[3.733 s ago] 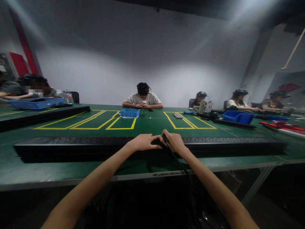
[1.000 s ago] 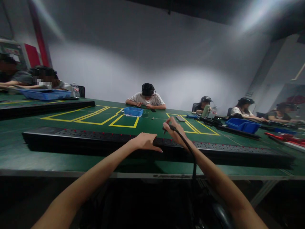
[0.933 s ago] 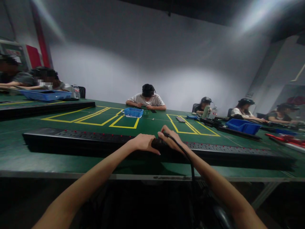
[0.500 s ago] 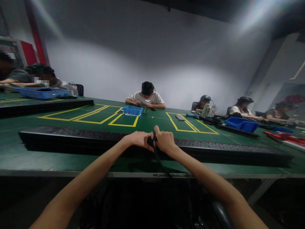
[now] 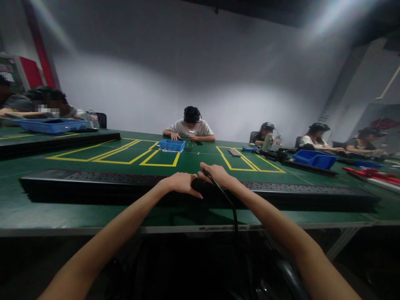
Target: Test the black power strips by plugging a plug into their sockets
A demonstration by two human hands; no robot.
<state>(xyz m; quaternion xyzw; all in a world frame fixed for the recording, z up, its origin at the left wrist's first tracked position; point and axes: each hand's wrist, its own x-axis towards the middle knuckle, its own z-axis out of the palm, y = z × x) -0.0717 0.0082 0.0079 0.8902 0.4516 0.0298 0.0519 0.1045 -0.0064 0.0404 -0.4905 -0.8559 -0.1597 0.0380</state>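
A long black power strip with red dots along its sockets lies across the green table in front of me. Above its middle, both my hands meet around the thick, rounded black end of a cable, a plug by its look. My left hand grips it from the left, thumb stretched along its near side. My right hand is closed at the cable, which crosses over its fingers and hangs down past the table edge. The plug's far side is hidden by my fingers.
Yellow tape outlines mark the table beyond the strip. A small blue basket and a phone-like slab lie there. Blue trays and red parts stand to the right. Several people sit around the table, one opposite.
My right hand has turned over and its upright thumb has come down. The cable now swings out to the right across that hand. The left hand stays near the same spot.
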